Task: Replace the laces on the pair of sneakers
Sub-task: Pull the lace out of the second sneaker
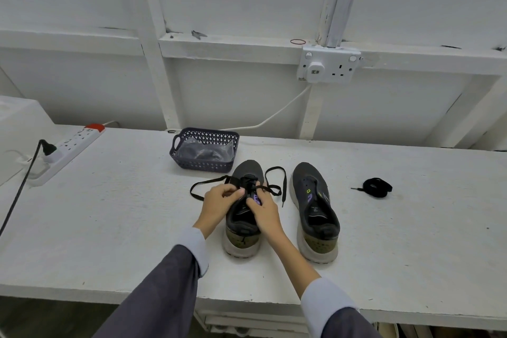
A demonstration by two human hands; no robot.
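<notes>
Two dark grey sneakers stand side by side on the white table, toes pointing away from me. The left sneaker (244,239) has a black lace (277,173) partly threaded, its loose ends trailing to both sides. My left hand (219,204) pinches the lace at the sneaker's left eyelets. My right hand (264,210) grips the tongue area on the right side. The right sneaker (315,208) has no lace. A bundled black lace (377,187) lies on the table to the right of it.
A dark plastic basket (178,143) holding a clear bag stands behind the left sneaker. A white power strip (68,149) with a black plug and cable lies at the far left. A wall socket (327,64) sits above the table.
</notes>
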